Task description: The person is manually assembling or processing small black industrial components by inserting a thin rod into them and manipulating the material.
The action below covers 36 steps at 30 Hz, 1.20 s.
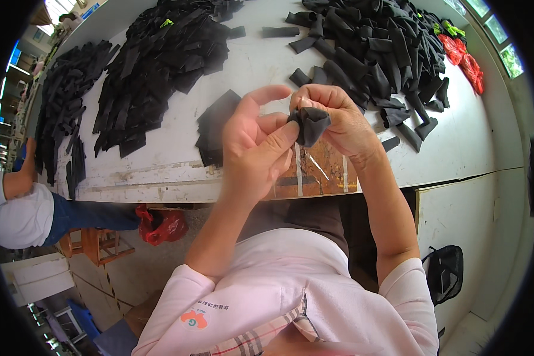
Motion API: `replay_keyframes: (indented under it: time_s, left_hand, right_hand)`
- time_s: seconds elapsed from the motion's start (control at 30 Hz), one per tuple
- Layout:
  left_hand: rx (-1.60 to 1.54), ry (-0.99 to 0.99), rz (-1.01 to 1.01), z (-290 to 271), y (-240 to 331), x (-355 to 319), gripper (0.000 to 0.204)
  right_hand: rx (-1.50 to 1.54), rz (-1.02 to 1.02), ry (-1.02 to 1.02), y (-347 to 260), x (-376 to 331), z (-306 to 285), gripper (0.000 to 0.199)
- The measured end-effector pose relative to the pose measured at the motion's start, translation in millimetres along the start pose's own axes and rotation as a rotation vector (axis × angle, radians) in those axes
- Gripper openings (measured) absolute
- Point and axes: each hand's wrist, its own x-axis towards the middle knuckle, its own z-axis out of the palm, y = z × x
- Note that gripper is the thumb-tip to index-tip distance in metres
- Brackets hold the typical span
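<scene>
Both hands are up over the brown board (332, 160), and there's the black cloth (314, 129), folded and bunched between them! The right hand (345, 121) has it in a closed pinch, thumb against bent fingers; the left hand (252, 148) nips its left edge under the thumb, index finger arched up off it. Left of the board lies a flat stack (212, 130); beyond the board to the left, a broad dark heap (166, 65); beyond it to the right, a pile (385, 53) of tubes. And the lettering? On the near side of the board, the pale shirt (279, 261) wears an orange badge (194, 320), small dark writing beside it.
</scene>
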Motion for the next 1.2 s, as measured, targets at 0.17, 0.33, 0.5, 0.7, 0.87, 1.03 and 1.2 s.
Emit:
replay_keyframes:
  time_s: [0.17,0.33,0.5,0.7,0.87,1.03,1.2]
  left_hand:
    - [-0.250,0.093,-0.136,-35,-31,-1,0.028]
    - [-0.369,0.057,-0.158,-35,-32,3,0.027]
    - [0.051,-0.006,0.101,9,-20,-13,0.032]
    - [-0.069,0.110,-0.055,-33,-42,-7,0.023]
    - [-0.714,-0.054,-0.233,-46,-25,6,0.023]
    - [-0.659,0.016,-0.272,-46,-42,5,0.019]
    - [0.574,0.219,0.418,-31,-43,8,0.032]
  right_hand:
    - [0.137,0.072,-0.012,33,-4,-5,0.028]
    - [0.119,0.046,0.097,26,-5,1,0.029]
    - [0.048,-0.069,-0.119,2,3,1,0.019]
    - [0.188,0.043,-0.058,49,-3,-15,0.021]
    - [-0.167,-0.055,-0.016,14,4,3,0.026]
    - [0.172,0.115,-0.053,45,-1,-12,0.026]
    - [0.067,0.074,0.041,46,-7,-14,0.027]
